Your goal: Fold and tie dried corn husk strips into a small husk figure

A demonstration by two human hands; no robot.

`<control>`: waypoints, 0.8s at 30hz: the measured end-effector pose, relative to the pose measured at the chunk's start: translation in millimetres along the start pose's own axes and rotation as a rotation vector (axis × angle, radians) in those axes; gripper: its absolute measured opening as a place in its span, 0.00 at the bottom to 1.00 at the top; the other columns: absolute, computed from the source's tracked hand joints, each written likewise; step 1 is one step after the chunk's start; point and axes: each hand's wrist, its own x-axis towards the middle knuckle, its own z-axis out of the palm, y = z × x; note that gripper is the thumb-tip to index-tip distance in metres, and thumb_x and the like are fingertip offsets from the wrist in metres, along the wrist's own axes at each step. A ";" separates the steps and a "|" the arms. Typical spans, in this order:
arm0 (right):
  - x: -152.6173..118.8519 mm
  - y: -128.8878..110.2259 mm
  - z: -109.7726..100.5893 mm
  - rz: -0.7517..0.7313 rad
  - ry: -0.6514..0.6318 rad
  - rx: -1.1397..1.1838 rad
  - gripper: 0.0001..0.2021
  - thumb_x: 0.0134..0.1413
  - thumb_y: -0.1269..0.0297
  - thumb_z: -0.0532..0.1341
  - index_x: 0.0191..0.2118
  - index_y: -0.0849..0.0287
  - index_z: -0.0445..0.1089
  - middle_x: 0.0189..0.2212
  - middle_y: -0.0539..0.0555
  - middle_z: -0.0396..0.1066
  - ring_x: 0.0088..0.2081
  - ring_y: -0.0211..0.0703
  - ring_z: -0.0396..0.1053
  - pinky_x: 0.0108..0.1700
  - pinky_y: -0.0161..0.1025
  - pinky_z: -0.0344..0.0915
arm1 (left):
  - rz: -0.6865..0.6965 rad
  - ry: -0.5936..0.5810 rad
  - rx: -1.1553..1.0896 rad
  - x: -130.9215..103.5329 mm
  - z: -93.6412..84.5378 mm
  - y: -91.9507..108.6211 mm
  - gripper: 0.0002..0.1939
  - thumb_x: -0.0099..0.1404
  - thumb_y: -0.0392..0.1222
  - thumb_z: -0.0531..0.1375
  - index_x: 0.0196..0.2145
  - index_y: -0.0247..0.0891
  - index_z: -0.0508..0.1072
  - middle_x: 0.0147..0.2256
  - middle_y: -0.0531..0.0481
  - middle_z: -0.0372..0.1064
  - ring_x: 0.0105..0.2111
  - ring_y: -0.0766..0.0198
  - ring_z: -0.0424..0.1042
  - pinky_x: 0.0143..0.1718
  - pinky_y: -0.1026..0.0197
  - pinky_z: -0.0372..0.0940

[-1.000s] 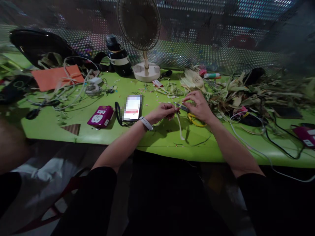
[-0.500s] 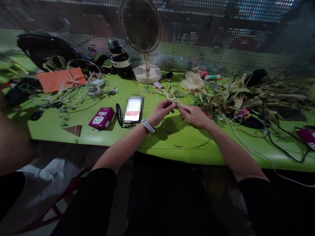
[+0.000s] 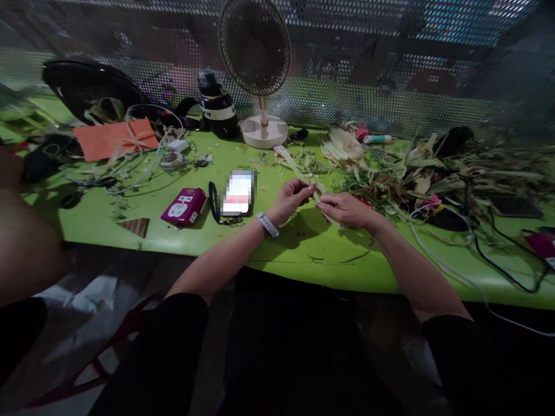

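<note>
My left hand (image 3: 290,201), with a pale band at its wrist, pinches a long pale-green corn husk strip (image 3: 293,166) above the green table (image 3: 286,245). Close on the right, my right hand (image 3: 347,210) is closed on the lower part of the same strip. The strip slants from the upper left, through both hands, towards the lower right. My fingers partly hide its middle. Beyond my hands lie a bunched dry corn husk (image 3: 343,149) and a heap of husks and leaves (image 3: 390,182).
Left of my hands are a lit phone (image 3: 238,193) and a purple power strip (image 3: 184,207). A fan (image 3: 264,136) and a black bottle (image 3: 219,112) stand at the back. White cables (image 3: 437,268) run across the right side. Another person's arm (image 3: 30,248) is at far left.
The husk strip now shows longer, reaching up-left past my left hand and below my right. My hands stay close together. The whole view has shifted slightly.
</note>
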 end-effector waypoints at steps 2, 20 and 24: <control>-1.9 -0.8 -2.4 0.008 0.040 0.005 0.18 0.62 0.52 0.55 0.25 0.56 0.63 0.21 0.48 0.62 0.26 0.38 0.59 0.31 0.37 0.56 | -0.038 -0.068 0.033 0.0 -2.3 2.4 0.18 0.56 0.51 0.70 0.26 0.35 0.70 0.21 0.57 0.63 0.20 0.76 0.54 0.22 0.67 0.48; 14.7 8.6 21.2 0.349 0.401 0.976 0.21 0.38 0.46 0.74 0.32 0.56 0.73 0.29 0.49 0.72 0.26 0.35 0.64 0.26 0.35 0.64 | -0.367 -0.259 -0.171 -10.1 9.7 6.1 0.04 0.55 0.38 0.59 0.26 0.35 0.71 0.26 0.51 0.69 0.23 0.71 0.59 0.27 0.64 0.54; 14.1 4.6 20.4 0.319 0.409 0.964 0.22 0.38 0.45 0.75 0.31 0.56 0.72 0.27 0.49 0.70 0.24 0.33 0.61 0.22 0.33 0.60 | -0.414 -0.227 -0.216 -11.0 12.5 6.1 0.06 0.56 0.37 0.57 0.31 0.34 0.72 0.29 0.48 0.75 0.24 0.70 0.63 0.28 0.63 0.56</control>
